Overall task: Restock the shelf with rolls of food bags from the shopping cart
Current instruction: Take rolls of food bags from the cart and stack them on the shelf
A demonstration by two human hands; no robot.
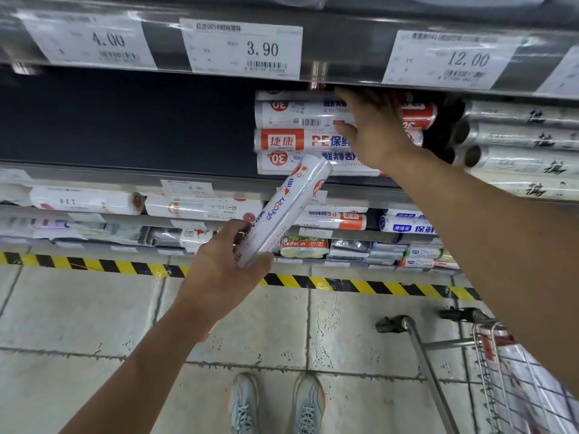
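My left hand (224, 261) grips the lower end of a white roll of food bags (283, 211), which tilts up and to the right in front of the shelf. My right hand (374, 126) reaches into the shelf and lies with spread fingers on a stack of white and orange rolls (297, 140); whether it grips one I cannot tell. The stack sits on the dark shelf board (125, 170). The shopping cart (501, 364) stands at the lower right, with wrapped goods inside its wire basket.
Silver rolls (517, 145) lie right of the stack. Price labels (242, 48) hang on the rail above. Lower shelves (200, 211) hold more packaged rolls. A yellow-black floor tape (344, 285) runs along the shelf base. My shoes (275, 402) stand on grey tiles.
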